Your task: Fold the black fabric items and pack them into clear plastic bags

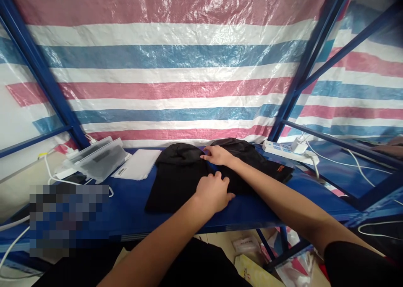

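Observation:
A black garment point(179, 177) lies spread on the blue table point(132, 203), with a small orange label near its right end. My left hand point(213, 192) rests on the cloth near its front edge, fingers curled down onto the fabric. My right hand point(217, 155) reaches across to the far edge of the garment, fingers together and pinching a fold of the black cloth. Both forearms come in from the bottom of the view.
Clear plastic bags point(99, 157) and a white flat packet point(137, 164) lie at the left. A white power strip point(285, 149) with plugs and cables sits at the right. Blue metal frame posts point(47, 81) and a striped tarp point(176, 68) stand behind.

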The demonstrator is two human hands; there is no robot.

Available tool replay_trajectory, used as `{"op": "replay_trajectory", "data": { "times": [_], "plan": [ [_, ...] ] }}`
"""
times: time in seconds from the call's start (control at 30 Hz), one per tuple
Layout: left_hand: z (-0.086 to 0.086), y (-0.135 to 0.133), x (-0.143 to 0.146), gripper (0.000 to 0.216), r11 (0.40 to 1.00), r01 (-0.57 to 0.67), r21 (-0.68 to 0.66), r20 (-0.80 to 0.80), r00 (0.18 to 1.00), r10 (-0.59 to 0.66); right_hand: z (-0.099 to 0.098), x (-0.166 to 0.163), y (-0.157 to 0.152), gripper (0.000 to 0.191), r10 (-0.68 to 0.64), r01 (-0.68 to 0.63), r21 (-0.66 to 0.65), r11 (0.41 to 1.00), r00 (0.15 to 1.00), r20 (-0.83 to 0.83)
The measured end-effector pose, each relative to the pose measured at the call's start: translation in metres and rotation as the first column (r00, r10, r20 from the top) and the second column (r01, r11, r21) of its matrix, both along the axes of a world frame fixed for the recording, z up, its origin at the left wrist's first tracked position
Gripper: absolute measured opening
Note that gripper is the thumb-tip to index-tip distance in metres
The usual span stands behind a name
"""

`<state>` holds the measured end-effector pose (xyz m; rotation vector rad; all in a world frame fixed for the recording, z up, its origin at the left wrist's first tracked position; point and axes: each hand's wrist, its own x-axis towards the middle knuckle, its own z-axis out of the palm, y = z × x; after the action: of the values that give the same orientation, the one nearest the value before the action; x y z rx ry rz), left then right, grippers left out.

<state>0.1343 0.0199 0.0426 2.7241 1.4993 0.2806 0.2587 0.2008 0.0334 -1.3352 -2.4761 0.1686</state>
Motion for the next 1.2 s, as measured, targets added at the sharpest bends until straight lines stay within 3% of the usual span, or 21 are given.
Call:
{"op": "replay_trajectory", "data": {
  "times": [0.07,0.13,0.23,0.3,0.37,0.5,0.6,0.7,0.8,0.87,0.93,1.03,1.13,1.2],
  "plan": [
    [-0.003,-0.001,0.008,0.029,0.999,0.029,-0.026,-0.064,0.997,-0.031,-0.005,-0.003,-0.003,0.043,0.017,-0.017,-0.01,1.0,1.0,0.013],
    [0.0,0.003,0.005,0.028,0.997,0.059,-0.052,-0.034,0.998,-0.061,-0.005,-0.003,-0.004,0.039,0.016,-0.018,-0.069,0.997,1.0,-0.026],
    [0.01,0.005,-0.007,0.024,0.997,0.062,-0.045,0.203,0.978,-0.051,0.004,0.003,-0.002,0.031,0.015,-0.041,-0.148,0.988,0.984,-0.175],
    [0.016,0.002,-0.013,0.025,0.998,0.06,0.009,0.439,0.896,-0.058,0.02,0.009,-0.001,0.032,0.028,-0.089,-0.179,0.98,0.947,-0.321],
    [0.019,-0.006,-0.019,0.025,0.997,0.045,0.061,0.648,0.758,-0.074,0.042,0.013,-0.002,0.033,0.039,-0.132,-0.208,0.969,0.915,-0.401],
    [0.017,-0.036,-0.037,0.023,1.0,0.007,0.0,0.859,0.511,-0.004,0.091,0.0,-0.011,0.024,0.16,-0.214,-0.21,0.954,0.956,-0.247],
    [0.007,-0.063,-0.064,0.028,0.992,-0.11,-0.057,0.889,0.446,0.101,0.107,-0.038,-0.021,0.031,0.296,-0.323,-0.154,0.934,0.939,-0.175],
    [-0.01,-0.084,-0.099,0.031,0.935,-0.348,-0.066,0.852,0.468,0.235,0.095,-0.091,-0.031,0.044,0.387,-0.406,-0.176,0.897,0.912,-0.135],
    [-0.028,-0.092,-0.135,0.041,0.818,-0.567,-0.095,0.727,0.522,0.446,0.069,-0.133,-0.035,0.044,0.424,-0.431,-0.135,0.892,0.902,-0.079],
    [-0.036,-0.09,-0.153,0.047,0.774,-0.63,-0.062,0.624,0.581,0.522,0.055,-0.146,-0.035,0.044,0.428,-0.433,-0.151,0.889,0.902,-0.062],
    [-0.038,-0.085,-0.164,0.047,0.758,-0.65,0.05,0.579,0.638,0.509,0.047,-0.146,-0.035,0.04,0.409,-0.419,-0.155,0.895,0.908,-0.095],
    [-0.03,-0.072,-0.162,0.036,0.799,-0.574,0.18,0.573,0.722,0.389,0.04,-0.134,-0.038,0.034,0.349,-0.361,-0.057,0.931,0.924,-0.154],
    [-0.024,-0.058,-0.143,0.036,0.945,-0.299,0.129,0.51,0.838,0.196,0.028,-0.122,-0.045,0.049,0.337,-0.336,0.022,0.942,0.938,-0.08],
    [-0.029,-0.054,-0.129,0.051,0.987,-0.144,0.069,0.429,0.898,0.101,0.014,-0.117,-0.045,0.066,0.314,-0.313,-0.059,0.948,0.949,0.011]
  ]
}}
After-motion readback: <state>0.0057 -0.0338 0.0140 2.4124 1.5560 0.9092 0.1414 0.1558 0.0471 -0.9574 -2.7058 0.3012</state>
